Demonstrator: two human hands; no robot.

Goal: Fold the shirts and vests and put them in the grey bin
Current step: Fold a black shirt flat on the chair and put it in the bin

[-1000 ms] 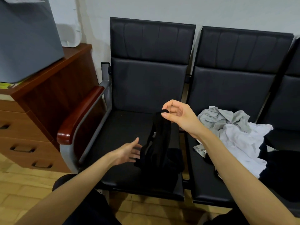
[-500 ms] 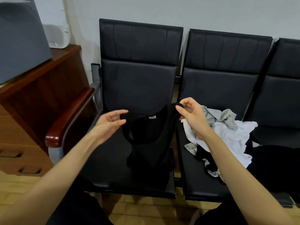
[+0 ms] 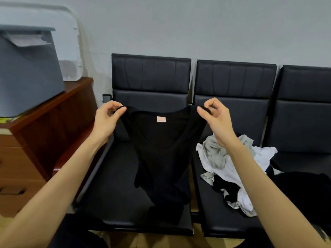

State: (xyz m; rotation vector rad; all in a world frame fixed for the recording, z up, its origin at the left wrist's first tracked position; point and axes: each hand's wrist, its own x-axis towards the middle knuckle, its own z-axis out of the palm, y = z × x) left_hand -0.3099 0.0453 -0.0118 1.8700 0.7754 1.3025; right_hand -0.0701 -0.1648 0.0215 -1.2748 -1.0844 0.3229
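Black vest [image 3: 162,149] hangs spread between the two hands, neckline and pale label facing the camera, hem draped onto the seat of the left chair [image 3: 125,194] below. Left hand [image 3: 107,120] pinches the left shoulder strap between thumb and fingers; right hand [image 3: 214,115] pinches the right strap likewise, remaining fingers curled. Below and to the outside of the right hand, a loose pile of clothes [image 3: 231,169], white, grey and black, lies on the middle chair seat. Beyond the left hand, to its outer side, the grey bin [image 3: 26,72] stands on a wooden cabinet [image 3: 46,133], well apart from the vest.
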